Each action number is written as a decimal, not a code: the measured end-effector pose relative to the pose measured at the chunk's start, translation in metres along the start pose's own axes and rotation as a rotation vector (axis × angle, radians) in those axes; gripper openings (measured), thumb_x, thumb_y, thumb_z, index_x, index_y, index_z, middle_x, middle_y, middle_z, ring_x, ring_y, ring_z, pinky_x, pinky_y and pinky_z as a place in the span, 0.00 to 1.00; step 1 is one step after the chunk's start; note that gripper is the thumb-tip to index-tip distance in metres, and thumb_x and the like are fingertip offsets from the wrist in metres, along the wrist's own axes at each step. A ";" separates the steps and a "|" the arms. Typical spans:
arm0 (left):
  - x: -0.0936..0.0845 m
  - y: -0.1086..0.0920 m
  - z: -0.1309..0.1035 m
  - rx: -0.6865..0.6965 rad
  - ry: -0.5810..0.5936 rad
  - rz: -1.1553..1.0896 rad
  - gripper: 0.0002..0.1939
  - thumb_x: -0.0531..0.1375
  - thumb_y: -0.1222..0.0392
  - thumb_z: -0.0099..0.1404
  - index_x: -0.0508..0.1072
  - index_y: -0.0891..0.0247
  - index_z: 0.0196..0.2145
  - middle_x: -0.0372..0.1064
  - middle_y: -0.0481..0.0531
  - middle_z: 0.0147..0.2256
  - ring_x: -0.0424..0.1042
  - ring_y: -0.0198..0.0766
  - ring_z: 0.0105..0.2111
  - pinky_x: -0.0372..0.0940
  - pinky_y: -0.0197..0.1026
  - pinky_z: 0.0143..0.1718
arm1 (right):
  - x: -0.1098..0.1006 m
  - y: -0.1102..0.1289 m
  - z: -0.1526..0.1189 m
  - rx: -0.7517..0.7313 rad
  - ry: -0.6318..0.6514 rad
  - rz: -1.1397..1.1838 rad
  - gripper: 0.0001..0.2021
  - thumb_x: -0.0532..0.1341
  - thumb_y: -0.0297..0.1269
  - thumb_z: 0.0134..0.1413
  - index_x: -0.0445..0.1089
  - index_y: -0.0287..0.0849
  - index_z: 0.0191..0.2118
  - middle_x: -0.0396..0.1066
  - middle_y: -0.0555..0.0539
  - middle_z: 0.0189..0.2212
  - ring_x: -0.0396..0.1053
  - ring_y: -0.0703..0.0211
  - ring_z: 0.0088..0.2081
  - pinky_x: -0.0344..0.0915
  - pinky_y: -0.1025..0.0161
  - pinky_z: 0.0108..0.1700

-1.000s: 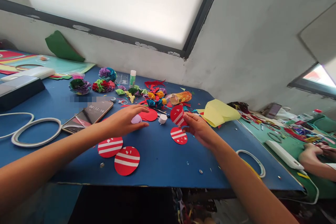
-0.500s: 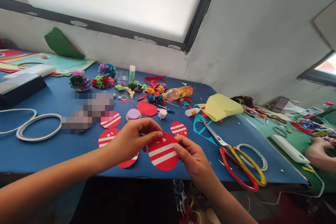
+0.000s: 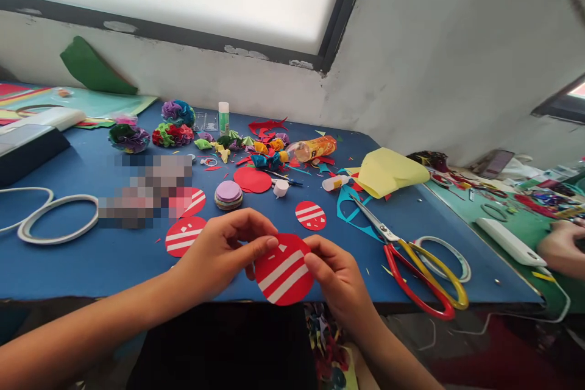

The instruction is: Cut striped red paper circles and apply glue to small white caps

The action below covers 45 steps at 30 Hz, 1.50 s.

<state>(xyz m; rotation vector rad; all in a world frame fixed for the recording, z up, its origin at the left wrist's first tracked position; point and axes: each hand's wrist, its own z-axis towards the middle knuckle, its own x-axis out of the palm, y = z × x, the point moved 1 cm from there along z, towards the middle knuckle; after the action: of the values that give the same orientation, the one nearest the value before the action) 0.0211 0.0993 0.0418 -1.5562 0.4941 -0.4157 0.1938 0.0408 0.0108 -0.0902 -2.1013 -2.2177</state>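
Observation:
Between my two hands is a red paper circle [image 3: 284, 274] with white stripes and small white bits, held over the table's front edge. My left hand [image 3: 237, 242] pinches its upper left rim between thumb and fingers. On the right rim, my right hand [image 3: 333, 265] grips it the same way. A smaller striped red circle [image 3: 311, 216] lies just beyond my right hand. Two more striped circles, one nearer [image 3: 183, 237] and one farther [image 3: 194, 200], lie beyond my left forearm. A stack of pale purple paper discs [image 3: 228, 194] sits beyond my left hand.
Large scissors [image 3: 388, 234] with red and yellow handles lie right, beside a white ring [image 3: 445, 259]. Behind are a glue stick [image 3: 223, 119], an orange-labelled bottle [image 3: 315, 149], paper flowers [image 3: 172, 134] and yellow paper [image 3: 393, 172]. Another person's hand [image 3: 564, 248] is at the far right.
The held circle has come slightly nearer to me and tilted, its lower part now past the table edge. Both hands keep their hold. The camera view has shifted a little.

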 end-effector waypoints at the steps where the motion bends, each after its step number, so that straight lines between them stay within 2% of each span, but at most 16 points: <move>1: 0.000 0.000 0.000 -0.003 0.000 0.008 0.09 0.63 0.54 0.57 0.70 0.62 0.31 0.67 0.43 0.22 0.66 0.27 0.18 0.64 0.28 0.18 | 0.000 0.001 0.000 -0.008 0.004 -0.046 0.12 0.61 0.46 0.51 0.70 0.43 0.29 0.67 0.52 0.22 0.61 0.65 0.23 0.60 0.68 0.27; 11: 0.001 0.004 -0.009 -0.020 0.032 0.043 0.09 0.61 0.52 0.58 0.69 0.60 0.33 0.66 0.44 0.25 0.64 0.26 0.19 0.63 0.28 0.18 | 0.000 0.004 -0.005 -0.148 -0.072 -0.254 0.11 0.56 0.40 0.55 0.68 0.44 0.25 0.63 0.53 0.20 0.58 0.65 0.22 0.57 0.68 0.24; 16: 0.001 0.005 -0.021 -0.076 0.119 0.073 0.12 0.58 0.50 0.61 0.68 0.58 0.39 0.67 0.45 0.29 0.66 0.30 0.26 0.65 0.30 0.24 | -0.003 -0.004 -0.004 -0.128 -0.141 -0.198 0.11 0.57 0.40 0.55 0.68 0.44 0.25 0.61 0.54 0.18 0.55 0.67 0.20 0.54 0.69 0.22; 20: 0.003 0.010 -0.029 -0.104 0.208 0.183 0.12 0.55 0.49 0.63 0.70 0.60 0.34 0.67 0.46 0.28 0.66 0.31 0.27 0.64 0.30 0.25 | 0.001 -0.010 -0.005 -0.115 -0.200 -0.119 0.11 0.58 0.40 0.55 0.68 0.44 0.24 0.60 0.55 0.18 0.54 0.68 0.20 0.54 0.70 0.23; 23: 0.003 0.015 -0.032 -0.106 0.194 0.190 0.11 0.56 0.51 0.63 0.70 0.61 0.31 0.66 0.45 0.26 0.66 0.30 0.25 0.63 0.29 0.24 | 0.006 -0.013 -0.008 -0.089 -0.214 -0.030 0.10 0.59 0.41 0.55 0.71 0.44 0.26 0.64 0.55 0.20 0.58 0.68 0.22 0.58 0.70 0.25; 26: 0.002 0.019 -0.031 -0.155 0.146 0.127 0.12 0.57 0.50 0.62 0.68 0.62 0.30 0.65 0.45 0.24 0.66 0.30 0.22 0.63 0.30 0.22 | 0.009 -0.013 -0.012 -0.043 -0.199 0.092 0.08 0.60 0.43 0.54 0.74 0.47 0.34 0.72 0.52 0.26 0.67 0.64 0.29 0.65 0.68 0.31; 29: 0.001 0.020 -0.030 -0.182 0.117 0.102 0.15 0.57 0.48 0.61 0.67 0.63 0.28 0.64 0.45 0.23 0.66 0.30 0.22 0.63 0.31 0.22 | 0.010 -0.011 -0.017 -0.029 -0.152 0.163 0.09 0.63 0.41 0.52 0.74 0.51 0.40 0.75 0.51 0.31 0.72 0.60 0.34 0.69 0.66 0.36; 32: -0.001 0.021 -0.031 -0.209 0.130 0.092 0.15 0.56 0.48 0.62 0.66 0.64 0.28 0.64 0.45 0.23 0.65 0.29 0.21 0.63 0.31 0.23 | 0.008 -0.008 -0.021 -0.035 -0.106 0.171 0.08 0.63 0.39 0.52 0.74 0.50 0.40 0.76 0.51 0.33 0.73 0.61 0.35 0.70 0.67 0.38; 35: -0.002 0.020 -0.032 -0.191 0.136 0.119 0.12 0.56 0.52 0.63 0.67 0.63 0.29 0.65 0.46 0.25 0.65 0.30 0.24 0.63 0.31 0.24 | 0.007 -0.007 -0.025 -0.035 -0.122 0.168 0.06 0.63 0.38 0.52 0.74 0.47 0.37 0.75 0.52 0.30 0.72 0.65 0.31 0.69 0.71 0.34; 39: 0.003 0.011 -0.034 -0.099 0.102 0.218 0.05 0.59 0.58 0.60 0.70 0.62 0.33 0.67 0.47 0.31 0.65 0.32 0.30 0.62 0.31 0.30 | 0.012 -0.006 -0.028 -0.043 -0.111 0.029 0.03 0.63 0.38 0.52 0.72 0.45 0.32 0.72 0.53 0.25 0.69 0.68 0.26 0.66 0.73 0.29; 42: 0.010 0.007 -0.036 -0.090 0.118 0.216 0.07 0.60 0.57 0.59 0.70 0.63 0.28 0.66 0.45 0.26 0.63 0.31 0.27 0.59 0.31 0.28 | 0.014 0.001 -0.030 -0.091 -0.031 -0.157 0.07 0.59 0.40 0.55 0.72 0.44 0.32 0.73 0.51 0.26 0.70 0.64 0.29 0.66 0.70 0.30; 45: 0.014 0.014 -0.036 -0.117 0.059 0.073 0.12 0.60 0.52 0.59 0.69 0.64 0.26 0.63 0.44 0.23 0.61 0.29 0.24 0.57 0.30 0.25 | -0.007 0.006 -0.031 -0.171 -0.025 -0.457 0.11 0.55 0.44 0.58 0.71 0.46 0.38 0.73 0.47 0.35 0.71 0.58 0.36 0.67 0.64 0.38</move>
<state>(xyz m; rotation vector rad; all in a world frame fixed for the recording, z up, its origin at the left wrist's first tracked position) 0.0119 0.0612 0.0287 -1.6363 0.6288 -0.3834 0.2019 0.0095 0.0146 0.3929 -2.1075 -2.6519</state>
